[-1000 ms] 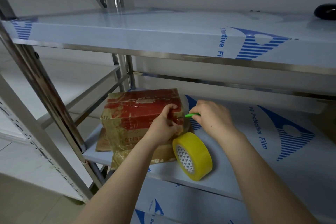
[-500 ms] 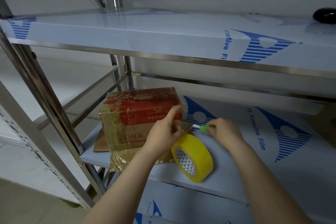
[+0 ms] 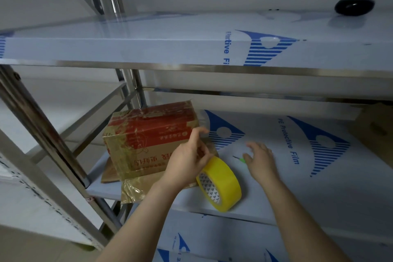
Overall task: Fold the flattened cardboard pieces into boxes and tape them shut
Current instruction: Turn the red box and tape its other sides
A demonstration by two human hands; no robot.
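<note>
red-and-gold cardboard box point(image 3: 148, 140) at the film-covered metal shelf's point(image 3: 319, 193) left edge, long axis sideways, right end beside the curled left hand point(image 3: 187, 161) (pinch unclear), right hand point(image 3: 260, 159) spread

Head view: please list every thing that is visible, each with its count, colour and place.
Shelving rack: 1, steel, blue-printed white film.
Cardboard box: 1, red and brown, taped, middle shelf, left.
Tape roll: 1, yellow, on edge at shelf front, right of box.
Small tool: 1, green, on shelf behind tape roll.
Flat cardboard: 1, brown, under box.
Round object: 1, black, upper shelf, far right.
Left hand: 1, at box's right end.
Right hand: 1, fingers spread, over the tool.
</note>
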